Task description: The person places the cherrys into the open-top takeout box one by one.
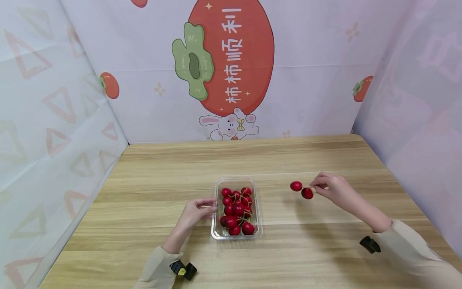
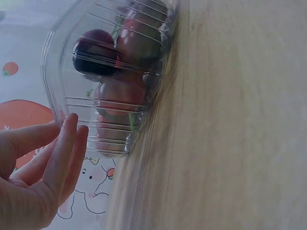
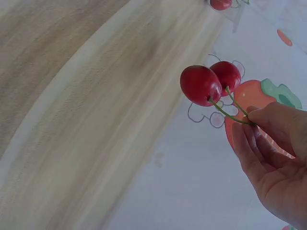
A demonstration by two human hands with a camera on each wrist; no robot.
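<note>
A clear plastic box (image 1: 259,224) holding several red cherries (image 1: 238,208) stands mid-table. At its left side, my left hand (image 1: 196,212) touches the rim with its fingertips, the fingers fairly straight; the left wrist view shows these fingers (image 2: 60,158) against the box edge. To the right of the box, my right hand (image 1: 331,186) pinches the green stems (image 3: 230,114) of two cherries between thumb and fingers. Both cherries (image 3: 200,85) hang out in front of the fingertips, raised over the tabletop, the stems meeting at the pinch.
A wood-grain table (image 1: 162,172) lies beneath everything. Behind it hangs a white cloth (image 1: 310,100) printed with a large persimmon and a rabbit; more patterned cloth (image 1: 54,120) lines the left and right sides. Each sleeve has a black wrist camera (image 1: 369,245) beside it.
</note>
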